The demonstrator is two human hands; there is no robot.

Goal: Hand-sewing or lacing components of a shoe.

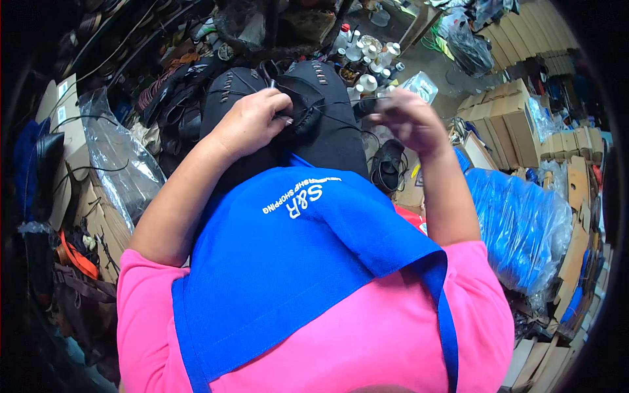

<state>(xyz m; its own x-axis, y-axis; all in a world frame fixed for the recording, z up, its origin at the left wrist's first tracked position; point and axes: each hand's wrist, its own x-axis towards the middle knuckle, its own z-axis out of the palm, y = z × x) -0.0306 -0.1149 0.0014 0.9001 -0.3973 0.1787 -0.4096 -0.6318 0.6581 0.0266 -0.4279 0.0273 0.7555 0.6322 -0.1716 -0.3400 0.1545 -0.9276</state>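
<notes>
A black shoe upper with stitches along its edge rests on my dark-trousered lap. My left hand is closed at its left side, thumb and fingers pinching the edge. A short pale metal tip pokes up beside those fingers; its kind cannot be made out. Black thread runs from the upper across to my right hand, which is raised to the right and blurred by motion. Its curled fingers appear to grip the thread, close to a small dark object that I cannot identify.
A black shoe lies beside my right knee. Several small bottles stand on the floor ahead. Cardboard boxes and a plastic-wrapped blue bundle line the right. Clear plastic sheeting and dark shoe parts crowd the left.
</notes>
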